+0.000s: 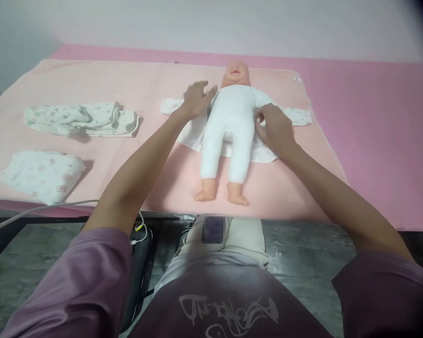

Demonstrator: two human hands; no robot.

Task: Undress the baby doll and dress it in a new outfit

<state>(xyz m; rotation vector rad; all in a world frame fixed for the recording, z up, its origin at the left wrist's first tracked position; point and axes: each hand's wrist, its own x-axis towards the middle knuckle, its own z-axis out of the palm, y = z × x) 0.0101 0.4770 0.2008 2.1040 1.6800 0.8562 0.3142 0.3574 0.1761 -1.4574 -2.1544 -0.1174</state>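
A baby doll [234,108] with a white cloth body lies on its back, head away from me. Spread beneath it is a small white baby top [264,152], its printed sleeve [298,116] reaching out to the right and the other sleeve to the left. My left hand [198,99] is beside the doll's shoulder on the left, fingers apart, with nothing visible in it. At the doll's right-hand side, my right hand [277,126] has its fingers curled closed by the doll's arm; whatever is between them is hidden.
A folded printed baby garment [81,119] and a folded white printed cloth [44,173] lie to the left on the pale pink blanket [155,183]. Darker pink table surface [373,141] shows at right. A white cable [38,210] crosses the table's front left edge.
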